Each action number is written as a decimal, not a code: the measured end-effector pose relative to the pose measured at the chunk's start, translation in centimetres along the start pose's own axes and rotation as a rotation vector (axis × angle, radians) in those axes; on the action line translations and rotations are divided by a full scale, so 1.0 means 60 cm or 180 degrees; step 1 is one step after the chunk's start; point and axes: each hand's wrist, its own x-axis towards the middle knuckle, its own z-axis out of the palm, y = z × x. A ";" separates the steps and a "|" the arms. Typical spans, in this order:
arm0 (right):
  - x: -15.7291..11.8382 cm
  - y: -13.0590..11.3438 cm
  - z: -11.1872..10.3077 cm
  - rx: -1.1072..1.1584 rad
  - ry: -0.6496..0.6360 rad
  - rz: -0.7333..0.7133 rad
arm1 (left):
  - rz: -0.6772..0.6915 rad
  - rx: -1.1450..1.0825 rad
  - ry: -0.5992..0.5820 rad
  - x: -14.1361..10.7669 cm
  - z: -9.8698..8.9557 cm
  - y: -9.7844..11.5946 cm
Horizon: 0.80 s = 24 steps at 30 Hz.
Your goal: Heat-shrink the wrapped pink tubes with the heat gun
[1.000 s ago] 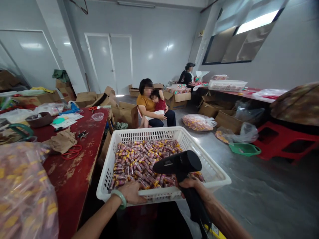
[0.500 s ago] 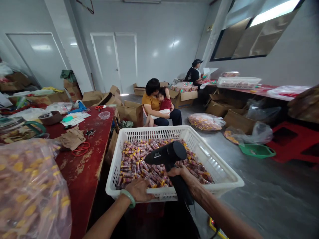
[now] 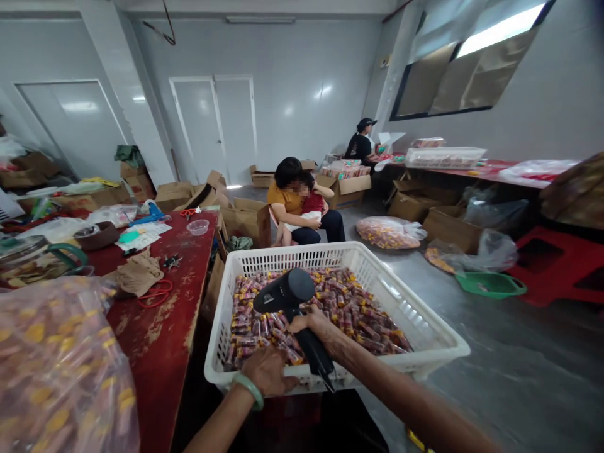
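Observation:
My right hand [image 3: 317, 324] is wrapped round the handle of a black hair dryer [image 3: 283, 292], whose nozzle points left above a white plastic basket [image 3: 427, 318]. Small clear-wrapped tubes with yellow ends [image 3: 349, 302] cover the basket's bottom in a thick layer. At the near rim, my left hand [image 3: 268, 370] grips the basket, its thumb along the edge and its fingertips inside by the tubes. A pale green bangle [image 3: 250, 389] circles the left wrist.
A worn red table [image 3: 151, 333] on the left carries a bulging bag of similar tubes [image 3: 61, 358], scissors [image 3: 155, 293] and a glove [image 3: 139, 272]. Beyond the basket sits a person [image 3: 287, 204] with a child [image 3: 312, 204]. A green tray [image 3: 491, 285] lies on the floor at right.
The hair dryer has swung left and slightly up over the tubes with my right hand. My left hand stays at the near rim. The view has tilted slightly upward.

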 end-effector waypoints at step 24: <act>-0.178 0.024 -0.231 0.0286 0.1591 -0.0281 | 0.0094 -0.0758 -0.0621 0.010 -0.023 -0.005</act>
